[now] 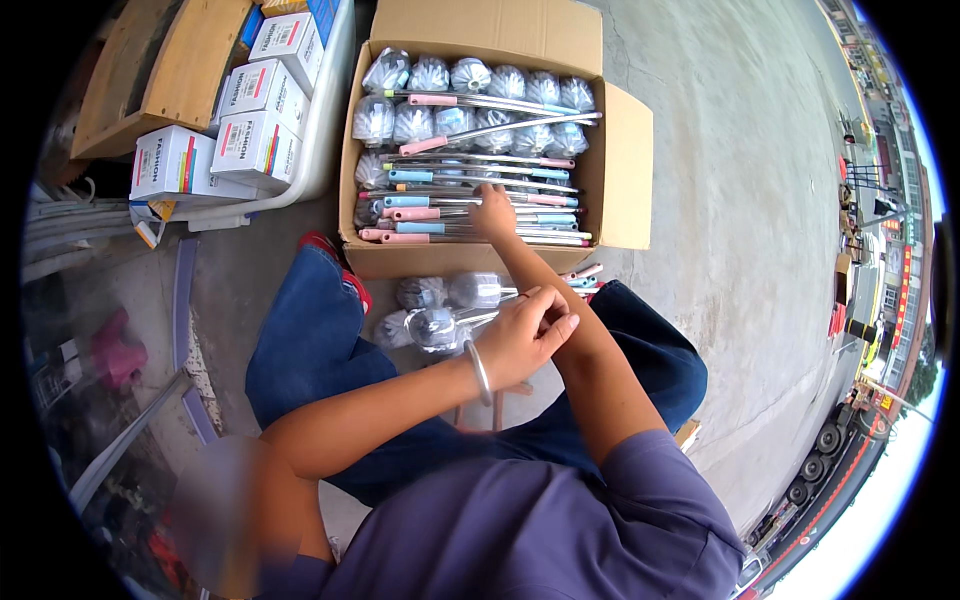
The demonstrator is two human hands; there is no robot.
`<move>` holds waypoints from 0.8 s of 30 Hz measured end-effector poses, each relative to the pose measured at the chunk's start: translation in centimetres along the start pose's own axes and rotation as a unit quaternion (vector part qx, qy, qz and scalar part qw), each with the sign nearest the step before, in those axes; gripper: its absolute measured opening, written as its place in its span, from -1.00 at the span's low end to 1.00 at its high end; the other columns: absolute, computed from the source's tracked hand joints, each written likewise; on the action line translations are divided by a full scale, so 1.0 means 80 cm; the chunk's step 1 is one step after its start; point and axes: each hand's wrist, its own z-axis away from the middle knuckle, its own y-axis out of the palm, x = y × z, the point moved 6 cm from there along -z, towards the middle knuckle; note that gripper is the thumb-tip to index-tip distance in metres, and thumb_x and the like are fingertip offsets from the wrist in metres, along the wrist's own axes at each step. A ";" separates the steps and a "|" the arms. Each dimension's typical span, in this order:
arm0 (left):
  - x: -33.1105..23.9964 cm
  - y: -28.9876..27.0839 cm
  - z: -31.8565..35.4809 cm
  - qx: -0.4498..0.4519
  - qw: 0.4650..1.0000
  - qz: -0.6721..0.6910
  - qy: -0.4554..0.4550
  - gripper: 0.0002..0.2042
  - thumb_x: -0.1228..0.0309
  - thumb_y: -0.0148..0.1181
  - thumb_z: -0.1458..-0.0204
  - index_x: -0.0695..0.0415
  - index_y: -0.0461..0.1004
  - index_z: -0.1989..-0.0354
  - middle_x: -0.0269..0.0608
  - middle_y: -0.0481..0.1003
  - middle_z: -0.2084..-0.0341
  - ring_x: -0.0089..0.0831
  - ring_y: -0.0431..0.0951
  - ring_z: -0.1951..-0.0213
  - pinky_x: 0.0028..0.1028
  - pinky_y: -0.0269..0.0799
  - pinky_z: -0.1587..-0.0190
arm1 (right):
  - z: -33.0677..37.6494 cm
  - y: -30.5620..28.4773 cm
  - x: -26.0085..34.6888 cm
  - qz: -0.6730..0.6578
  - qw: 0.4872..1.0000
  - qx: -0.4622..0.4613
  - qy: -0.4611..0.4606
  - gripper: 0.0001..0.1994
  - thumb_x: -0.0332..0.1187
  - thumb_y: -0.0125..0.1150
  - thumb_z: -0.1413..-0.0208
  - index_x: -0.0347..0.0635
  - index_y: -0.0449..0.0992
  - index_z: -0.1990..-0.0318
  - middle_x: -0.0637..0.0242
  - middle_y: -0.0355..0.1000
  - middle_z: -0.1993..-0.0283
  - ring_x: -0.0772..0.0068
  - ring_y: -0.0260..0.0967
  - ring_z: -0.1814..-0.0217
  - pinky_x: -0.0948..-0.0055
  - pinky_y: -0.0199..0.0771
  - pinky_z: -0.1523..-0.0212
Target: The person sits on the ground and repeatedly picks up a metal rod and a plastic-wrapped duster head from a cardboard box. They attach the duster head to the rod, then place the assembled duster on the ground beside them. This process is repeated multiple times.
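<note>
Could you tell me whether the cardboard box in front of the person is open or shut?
Open: the cardboard box has its flaps spread, showing brushes.

Brown cardboard box (pixel 620 165) at upper centre holds pink- and blue-handled brushes (pixel 470 190); white boxes (pixel 255 125) upper left; blue jeans (pixel 310 340); purple shirt (pixel 540 530).

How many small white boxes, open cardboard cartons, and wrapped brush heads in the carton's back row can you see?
Small white boxes: 4
Open cardboard carton: 1
Wrapped brush heads in the carton's back row: 6
Total: 11
</note>
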 end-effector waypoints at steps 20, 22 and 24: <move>0.079 -0.111 -0.088 -0.172 0.983 -0.072 0.002 -0.84 0.39 0.08 -0.08 0.24 0.37 0.30 -0.25 0.49 0.44 -0.53 0.50 0.39 -0.51 0.40 0.33 | 0.110 -0.182 -0.057 -0.320 0.879 0.341 0.092 -0.60 -0.51 -0.08 -0.16 0.01 0.25 -0.16 0.28 0.40 0.32 0.57 0.36 0.46 0.56 0.42 0.49; 0.187 -0.191 -0.104 -0.311 0.947 -0.040 -0.068 -0.82 0.38 0.12 0.00 0.27 0.41 0.37 -0.17 0.51 0.50 -0.41 0.52 0.42 -0.48 0.41 0.35 | 0.137 -0.202 -0.043 -0.548 0.739 0.363 0.147 -0.64 -0.49 -0.16 -0.17 -0.18 0.25 -0.14 0.20 0.42 0.28 0.45 0.40 0.37 0.51 0.47 0.33; 0.268 -0.256 -0.110 -0.338 0.905 0.000 -0.259 -0.79 0.37 0.10 -0.04 0.28 0.38 0.27 -0.23 0.47 0.47 -0.47 0.49 0.43 -0.50 0.45 0.34 | 0.137 -0.229 -0.017 -0.632 0.690 0.325 0.137 -0.67 -0.42 -0.21 -0.21 -0.27 0.25 -0.12 0.09 0.43 0.21 0.32 0.45 0.25 0.46 0.48 0.21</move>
